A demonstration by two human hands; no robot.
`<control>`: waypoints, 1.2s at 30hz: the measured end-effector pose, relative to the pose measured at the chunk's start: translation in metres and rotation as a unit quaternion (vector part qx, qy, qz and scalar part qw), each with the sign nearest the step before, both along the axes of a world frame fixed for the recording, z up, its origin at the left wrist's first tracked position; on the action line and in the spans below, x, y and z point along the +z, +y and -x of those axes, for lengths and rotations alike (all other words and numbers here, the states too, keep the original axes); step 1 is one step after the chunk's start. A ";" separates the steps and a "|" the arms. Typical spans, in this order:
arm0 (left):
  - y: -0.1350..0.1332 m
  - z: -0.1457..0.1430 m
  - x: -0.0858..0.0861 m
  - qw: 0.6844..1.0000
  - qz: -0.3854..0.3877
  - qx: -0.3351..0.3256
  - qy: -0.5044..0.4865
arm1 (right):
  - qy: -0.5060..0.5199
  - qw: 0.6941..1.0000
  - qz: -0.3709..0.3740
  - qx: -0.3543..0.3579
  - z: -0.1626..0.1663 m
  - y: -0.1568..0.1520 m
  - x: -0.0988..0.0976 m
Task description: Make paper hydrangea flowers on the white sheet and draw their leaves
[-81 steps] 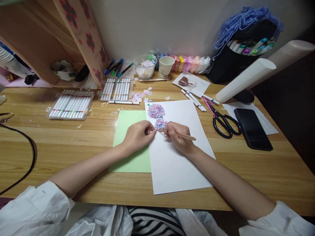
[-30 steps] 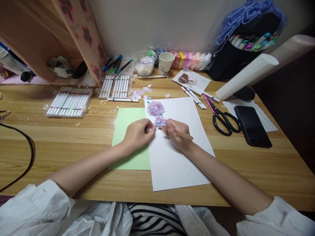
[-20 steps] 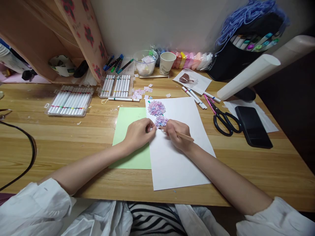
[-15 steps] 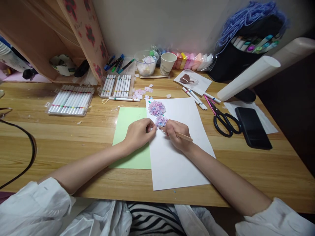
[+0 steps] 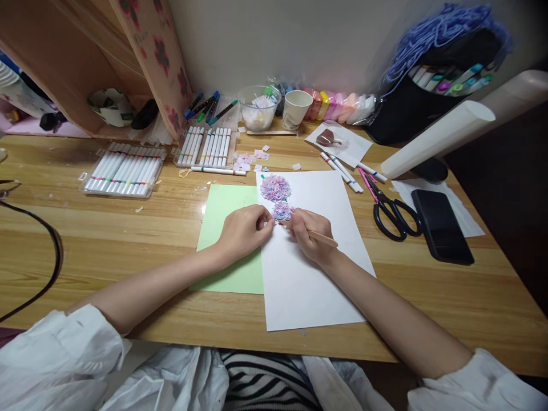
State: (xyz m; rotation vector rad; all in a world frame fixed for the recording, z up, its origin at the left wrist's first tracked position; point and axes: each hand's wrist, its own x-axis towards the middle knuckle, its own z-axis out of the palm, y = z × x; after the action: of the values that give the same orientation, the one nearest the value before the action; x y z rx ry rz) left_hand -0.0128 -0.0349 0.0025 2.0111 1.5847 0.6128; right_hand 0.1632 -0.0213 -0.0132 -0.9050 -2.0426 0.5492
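A white sheet of paper (image 5: 317, 291) lies partly over a light green sheet (image 5: 231, 274). Two pink, purple and blue flower clusters of small paper bits stand out on the white sheet: a larger upper one (image 5: 275, 188) and a smaller lower one (image 5: 282, 211). My right hand (image 5: 311, 233) is closed around a flat wooden craft stick (image 5: 324, 239), its tip pointing left below the smaller flower. My left hand (image 5: 245, 229) rests across the green and white sheets, thumb and forefinger pinched at that tip. Whatever is between those fingers is too small to name.
Paper scraps (image 5: 246, 162), marker sets (image 5: 124, 171), a clear bowl (image 5: 258, 114) and a paper cup (image 5: 295, 109) stand behind the sheets. To the right lie black-handled scissors (image 5: 396, 220), a phone (image 5: 442, 225) and a slanting white paper tube (image 5: 440, 138).
The camera view has shifted slightly, so things sit a little differently in it. Both hands keep nearly the same pose at the lower flower, with the stick still in my right hand.
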 end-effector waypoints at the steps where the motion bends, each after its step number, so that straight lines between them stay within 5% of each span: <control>1: 0.000 0.000 0.000 1.000 0.001 0.001 0.001 | 0.000 1.000 -0.001 0.002 0.000 0.000 0.000; 36: 0.001 0.000 -0.004 1.000 -0.003 0.002 -0.002 | 0.015 0.999 0.043 -0.019 0.000 0.000 -0.002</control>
State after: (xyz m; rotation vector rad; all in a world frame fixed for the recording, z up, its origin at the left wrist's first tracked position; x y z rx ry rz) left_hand -0.0132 -0.0338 -0.0013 2.0100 1.5878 0.6224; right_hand 0.1632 -0.0210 -0.0148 -0.9784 -1.9845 0.6303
